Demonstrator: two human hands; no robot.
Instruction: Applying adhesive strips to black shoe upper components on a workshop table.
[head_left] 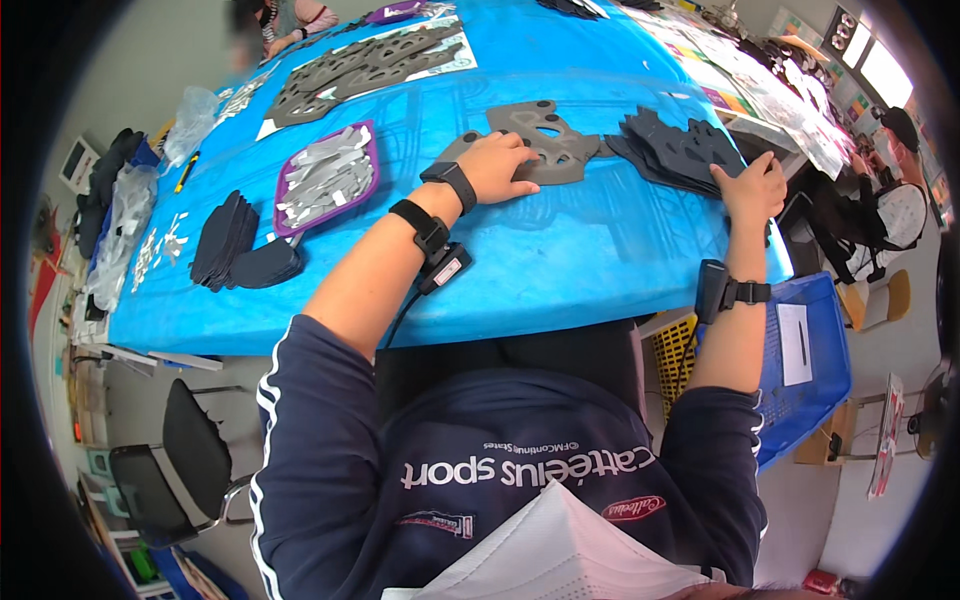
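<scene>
Left hand [497,166] is down flat on the blue counter [560,260], palm pressed onto the near-left end of a dark grey cut-out piece [540,140], fingers spread and loose, not gripping anything. The piece sticks out from under the fingertips toward the right and away from the person, so most of it lies just beyond and right of the hand. It's a flat, irregular shape with round holes punched through it, lying face-up, its long axis running roughly left to right across the counter, tilted slightly so the right end sits farther away.

Over on the right, the right hand [753,190] rests at the counter's edge, fingers curled onto the near corner of a stack of dark cut-out pieces [672,148]. Whether it's actually pinching one sheet or only touching the top, I can't tell. That stack fans out toward the left, its near tip almost meeting the single grey piece's right end.

Left of the working hand, well apart, sits a purple-rimmed tray [327,178] full of pale strips, and beyond it a pile of small black pieces [233,245] near the counter's left edge. A blue crate [808,370] stands below the counter on the right.
</scene>
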